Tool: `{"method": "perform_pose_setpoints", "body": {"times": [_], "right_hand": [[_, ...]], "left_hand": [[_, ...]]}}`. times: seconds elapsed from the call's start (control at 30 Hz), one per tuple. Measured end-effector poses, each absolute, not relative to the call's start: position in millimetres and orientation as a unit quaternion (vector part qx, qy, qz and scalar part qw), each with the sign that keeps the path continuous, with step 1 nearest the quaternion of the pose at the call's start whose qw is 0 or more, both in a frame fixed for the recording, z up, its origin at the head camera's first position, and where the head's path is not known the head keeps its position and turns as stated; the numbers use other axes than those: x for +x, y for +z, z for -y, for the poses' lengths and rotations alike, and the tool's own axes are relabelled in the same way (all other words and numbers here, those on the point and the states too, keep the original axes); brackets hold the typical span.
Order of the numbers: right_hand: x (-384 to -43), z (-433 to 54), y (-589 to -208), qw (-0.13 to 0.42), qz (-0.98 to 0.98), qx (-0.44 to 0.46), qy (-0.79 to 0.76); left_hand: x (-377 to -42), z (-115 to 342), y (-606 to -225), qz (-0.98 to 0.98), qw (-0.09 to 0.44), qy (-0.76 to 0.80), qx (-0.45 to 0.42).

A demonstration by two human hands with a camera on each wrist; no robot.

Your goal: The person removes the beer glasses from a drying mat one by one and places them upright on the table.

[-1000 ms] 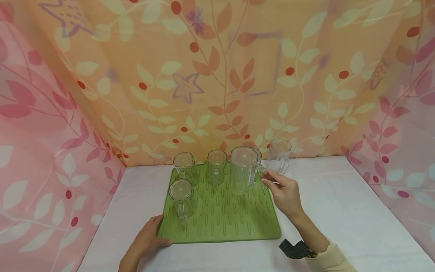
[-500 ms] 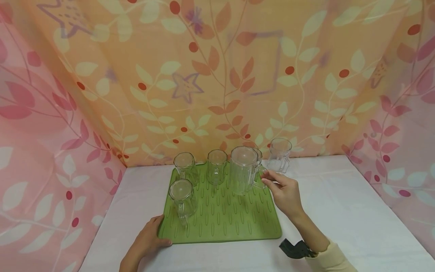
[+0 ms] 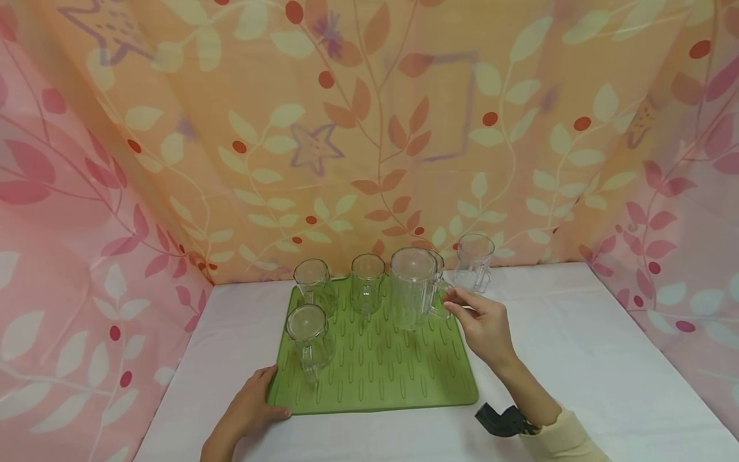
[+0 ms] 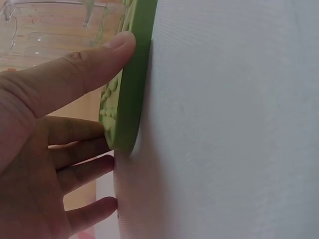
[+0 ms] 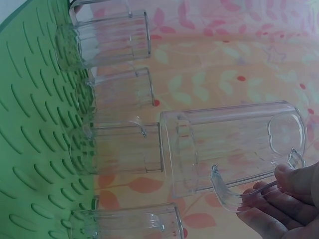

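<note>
In the head view, my right hand (image 3: 480,327) grips the handle of a clear glass mug (image 3: 411,298). The right wrist view shows this mug (image 5: 234,149) mouth-down in the air, apart from the ribbed green mat (image 3: 392,378). Two mugs, a rear one (image 3: 314,285) and a front one (image 3: 310,337), stand base-up on the mat's left side. Another mug (image 3: 367,285) is at its back middle, and one more (image 3: 441,264) is partly hidden behind the held one. My left hand (image 3: 248,404) touches the mat's front left corner, its thumb (image 4: 89,69) along the edge and its fingers fairly straight.
Off the mat, at the back right, another glass mug (image 3: 475,262) stands on the white tablecloth (image 3: 566,340). Leaf-patterned curtains (image 3: 404,128) close off the back and both sides. A dark strap piece (image 3: 503,421) sits at my right wrist.
Both hands, the held mug and the mat keep nearly the same positions. Only a slight shift of the head view shows.
</note>
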State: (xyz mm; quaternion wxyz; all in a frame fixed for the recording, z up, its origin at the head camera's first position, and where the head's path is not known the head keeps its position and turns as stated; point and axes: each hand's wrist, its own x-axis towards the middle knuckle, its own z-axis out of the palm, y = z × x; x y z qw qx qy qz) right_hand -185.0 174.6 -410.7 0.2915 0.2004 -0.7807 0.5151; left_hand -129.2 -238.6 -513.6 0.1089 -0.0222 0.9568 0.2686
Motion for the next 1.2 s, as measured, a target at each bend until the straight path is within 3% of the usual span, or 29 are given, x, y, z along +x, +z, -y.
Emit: {"method": "perform_pose_setpoints", "body": {"times": [0.77,1.0,1.2], "right_hand": [[-197,-180,-402,0.345,0.778,0.275,0.448],[-201,-179,-400,0.356,0.773,0.304,0.428],[-203,-178,-400,0.363,0.767,0.323,0.419]], "left_hand": [[-125,240,-512,-0.952,0.102,0.288,-0.014],[-126,244,-513,-0.950,0.068,0.303,0.011],[-127,248,-498,-0.924,0.029,0.379,-0.030]]}}
